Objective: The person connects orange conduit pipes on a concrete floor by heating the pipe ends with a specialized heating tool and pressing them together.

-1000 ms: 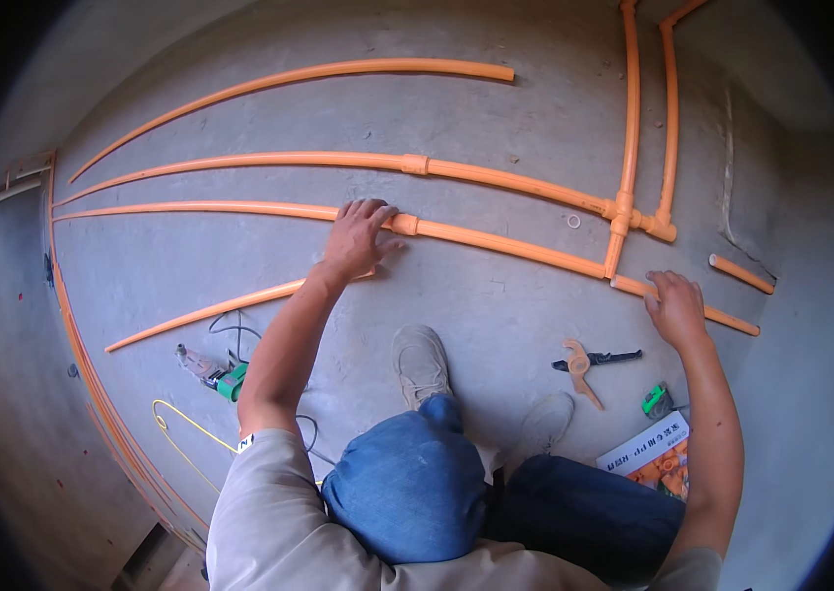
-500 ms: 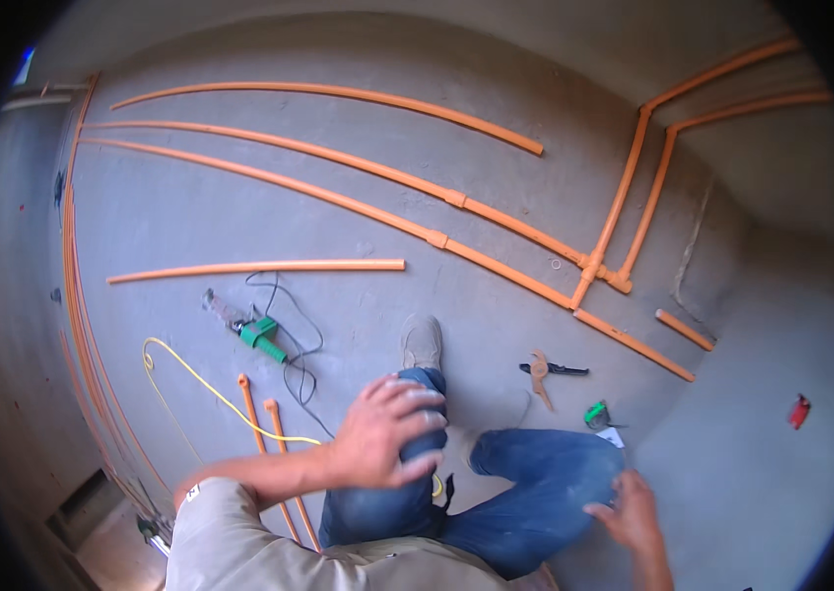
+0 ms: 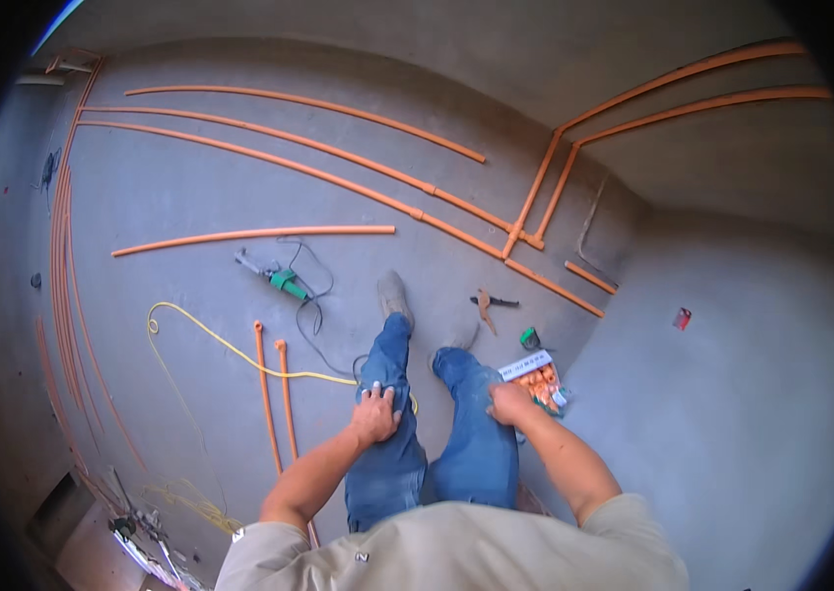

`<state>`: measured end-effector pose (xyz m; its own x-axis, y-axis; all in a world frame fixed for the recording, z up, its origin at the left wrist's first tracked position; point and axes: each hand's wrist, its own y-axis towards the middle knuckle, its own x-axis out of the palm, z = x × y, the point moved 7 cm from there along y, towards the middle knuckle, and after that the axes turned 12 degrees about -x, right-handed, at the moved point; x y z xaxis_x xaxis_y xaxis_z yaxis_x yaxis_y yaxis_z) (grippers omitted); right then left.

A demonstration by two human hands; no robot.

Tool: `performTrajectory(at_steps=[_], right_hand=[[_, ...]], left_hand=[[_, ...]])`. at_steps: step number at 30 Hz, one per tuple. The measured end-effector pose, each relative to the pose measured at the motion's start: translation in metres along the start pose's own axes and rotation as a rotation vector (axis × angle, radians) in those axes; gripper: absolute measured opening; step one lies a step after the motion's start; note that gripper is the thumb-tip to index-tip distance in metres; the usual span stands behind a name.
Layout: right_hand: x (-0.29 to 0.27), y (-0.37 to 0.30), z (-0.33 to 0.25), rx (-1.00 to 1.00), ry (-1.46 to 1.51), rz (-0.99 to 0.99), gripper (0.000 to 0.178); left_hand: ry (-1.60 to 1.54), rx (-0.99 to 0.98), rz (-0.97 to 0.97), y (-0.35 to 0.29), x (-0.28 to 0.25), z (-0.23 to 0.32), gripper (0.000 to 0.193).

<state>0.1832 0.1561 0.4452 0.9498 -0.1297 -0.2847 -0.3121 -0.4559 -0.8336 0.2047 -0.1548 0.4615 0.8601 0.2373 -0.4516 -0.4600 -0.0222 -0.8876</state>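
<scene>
My left hand [image 3: 374, 414] lies on my left thigh, fingers apart, with nothing in it. Against my right thigh rests my right hand [image 3: 508, 404]; its fingers are mostly hidden, and I cannot see whether they are curled. Just beyond the right hand sits a white-edged box [image 3: 525, 365] of orange pipe fittings [image 3: 540, 382]. Farther off lie a green tape measure [image 3: 530, 338] and pipe cutters with a dark handle [image 3: 486, 302]. Left of my legs, a green-handled power tool [image 3: 287, 284] lies on the floor with its dark cord.
Long orange pipes [image 3: 289, 155] cross the grey floor, some joined and running up the far right wall. Two short pipes [image 3: 286, 394] and a yellow hose [image 3: 239, 357] lie at left. A red item [image 3: 682, 318] lies at right. More pipes [image 3: 64, 256] line the left side.
My left hand has come down from the air onto my thigh. My right hand has moved left along my right leg. My legs have straightened and the view has shifted, revealing the box of fittings.
</scene>
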Motion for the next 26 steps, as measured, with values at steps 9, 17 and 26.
performTrajectory(at_steps=[9,17,26], right_hand=[[-0.086,-0.074,-0.048,0.028,-0.058,0.198,0.048],[-0.225,-0.067,-0.156,0.032,-0.181,0.29,0.043],[-0.338,0.028,-0.212,0.033,-0.528,0.051,0.048]], left_hand=[[-0.388,-0.055,-0.193,-0.094,0.002,-0.105,0.047],[-0.733,-0.162,0.027,-0.09,-0.057,-0.18,0.043],[-1.158,-0.35,0.155,-0.096,-0.09,-0.241,0.045]])
